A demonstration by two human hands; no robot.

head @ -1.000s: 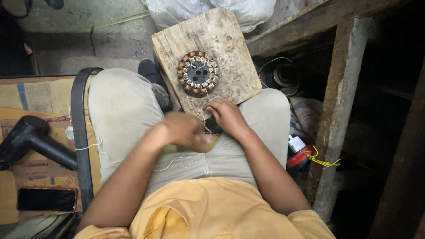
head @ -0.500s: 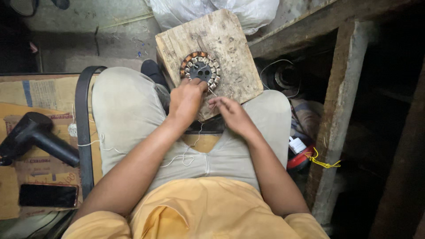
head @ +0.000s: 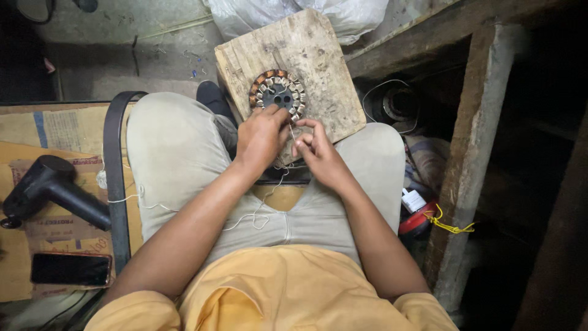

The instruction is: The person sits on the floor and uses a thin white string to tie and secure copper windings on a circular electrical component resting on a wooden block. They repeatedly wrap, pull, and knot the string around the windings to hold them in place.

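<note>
Looking down from the head camera, I see my left hand point(head: 262, 136) curled at the lower edge of a round motor stator point(head: 277, 94), fingertips pinched on its rim. My right hand point(head: 317, 151) sits just beside it, fingers drawn narrow around a thin white thread point(head: 254, 216) that trails down over my lap; whether the left hand also grips the thread I cannot tell.

The stator lies flat on a rough wooden block point(head: 318, 67) propped across my knees, its bore facing up toward the camera, so its axis points roughly at me and it has no long side, being a disc. I judge it heavy and stiff for its size, a steel core with copper windings ringed around it. The windings look delicate, so the outer rim or the dark centre hub is the safer place to take hold. The thread seems light, limp and easy to lose from a loose pinch.

Further out, a black heat gun point(head: 52, 190) and a dark phone point(head: 70, 270) rest on cardboard point(head: 58, 125) on my left. A wooden post point(head: 471, 153) stands on my right.
</note>
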